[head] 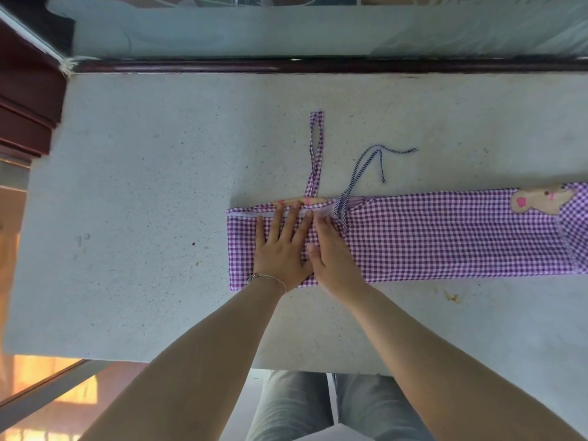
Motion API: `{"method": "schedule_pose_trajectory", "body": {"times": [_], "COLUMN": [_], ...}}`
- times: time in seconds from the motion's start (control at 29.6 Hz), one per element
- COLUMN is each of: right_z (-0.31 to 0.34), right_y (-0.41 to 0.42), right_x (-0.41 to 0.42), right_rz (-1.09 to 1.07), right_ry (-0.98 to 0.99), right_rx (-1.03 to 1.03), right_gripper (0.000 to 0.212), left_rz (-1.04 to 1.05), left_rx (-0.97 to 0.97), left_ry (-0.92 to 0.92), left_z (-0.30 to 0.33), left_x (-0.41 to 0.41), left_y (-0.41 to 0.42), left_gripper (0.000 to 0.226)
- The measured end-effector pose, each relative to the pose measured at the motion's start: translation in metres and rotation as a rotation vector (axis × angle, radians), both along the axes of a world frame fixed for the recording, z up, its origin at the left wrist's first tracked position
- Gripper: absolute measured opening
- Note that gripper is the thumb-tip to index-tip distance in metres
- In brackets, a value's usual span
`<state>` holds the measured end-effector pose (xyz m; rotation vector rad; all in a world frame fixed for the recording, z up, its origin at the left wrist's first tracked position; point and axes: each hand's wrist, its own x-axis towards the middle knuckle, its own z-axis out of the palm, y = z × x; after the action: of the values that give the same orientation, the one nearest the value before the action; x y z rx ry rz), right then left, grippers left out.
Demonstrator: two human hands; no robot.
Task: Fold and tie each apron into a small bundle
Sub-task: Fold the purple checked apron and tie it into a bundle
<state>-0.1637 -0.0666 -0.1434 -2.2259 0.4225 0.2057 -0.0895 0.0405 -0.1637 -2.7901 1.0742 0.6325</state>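
Purple checked apron (445, 237) folded into a long narrow band, lying across the middle of the grey table (143, 202) and reaching past its right edge. Left hand (281, 249) flat on the left end of the band, fingers straight and spread, gripping nothing. Right hand (331, 253) just beside it, also flat with straight fingers, pressing the cloth. Checked strap (316, 154) stretched from the band toward the far edge. Striped cord (366, 167) near it, loose on the table. Bear patch (537, 200) at the right end. Thin bracelet (267, 278) on the left wrist.
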Motion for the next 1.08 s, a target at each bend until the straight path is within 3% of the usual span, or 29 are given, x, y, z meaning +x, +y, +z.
{"method": "schedule_pose_trajectory", "body": {"times": [0.14, 0.24, 0.3, 0.37, 0.51, 0.61, 0.71, 0.78, 0.81, 0.84, 0.91, 0.95, 0.98, 1.08], "right_z": [-0.022, -0.026, -0.029, -0.028, -0.031, -0.03, -0.022, -0.022, -0.016, 0.0, 0.016, 0.017, 0.019, 0.017], "right_y": [0.006, 0.011, 0.012, 0.016, 0.018, 0.019, 0.017, 0.006, -0.002, -0.01, -0.029, -0.037, -0.045, -0.068], "right_x": [-0.007, -0.01, -0.009, -0.01, -0.01, -0.009, -0.006, -0.007, -0.008, -0.005, -0.003, 0.001, 0.002, 0.004], "right_rz": [0.033, 0.046, 0.051, 0.071, 0.135, 0.101, 0.106, 0.116, 0.055, -0.056, -0.396, -0.581, -0.705, -0.834], "right_ry": [0.009, 0.035, 0.073, 0.108, 0.11, 0.07, -0.011, -0.064, -0.108, -0.061, 0.031, 0.042, 0.017, 0.029], "right_rx": [-0.218, -0.379, -0.442, -0.459, -0.501, -0.477, -0.43, -0.279, -0.108, 0.083, 0.675, 0.9, 0.959, 1.235], "right_gripper": [0.057, 0.059, 0.062, 0.069, 0.077, 0.077, 0.084, 0.071, 0.057, 0.043, 0.025, 0.024, 0.026, 0.039], "left_rz": [-0.029, 0.516, 0.947, 1.137, 1.018, 0.865, 0.722, 0.716, 0.725, 0.721, 0.696, 0.683, 0.67, 0.566], "left_rx": [-0.092, -0.266, -0.334, -0.464, -0.609, -0.715, -0.661, -0.635, -0.633, -0.635, -0.619, -0.6, -0.571, -0.486], "left_ry": [0.045, -0.027, 0.216, 0.465, 0.57, 0.644, 0.644, 0.602, 0.576, 0.549, 0.504, 0.482, 0.465, 0.402], "left_z": [0.017, 0.036, 0.044, 0.05, 0.066, 0.084, 0.09, 0.087, 0.087, 0.086, 0.086, 0.087, 0.087, 0.081], "left_x": [0.011, 0.008, 0.003, 0.0, 0.002, -0.013, -0.038, -0.044, -0.046, -0.047, -0.049, -0.05, -0.053, -0.066], "left_y": [0.012, 0.042, 0.057, 0.064, 0.067, 0.052, 0.022, 0.004, -0.006, -0.015, -0.032, -0.04, -0.05, -0.075], "left_gripper": [0.074, 0.072, 0.08, 0.075, 0.056, 0.059, 0.067, 0.073, 0.073, 0.073, 0.072, 0.073, 0.072, 0.07]}}
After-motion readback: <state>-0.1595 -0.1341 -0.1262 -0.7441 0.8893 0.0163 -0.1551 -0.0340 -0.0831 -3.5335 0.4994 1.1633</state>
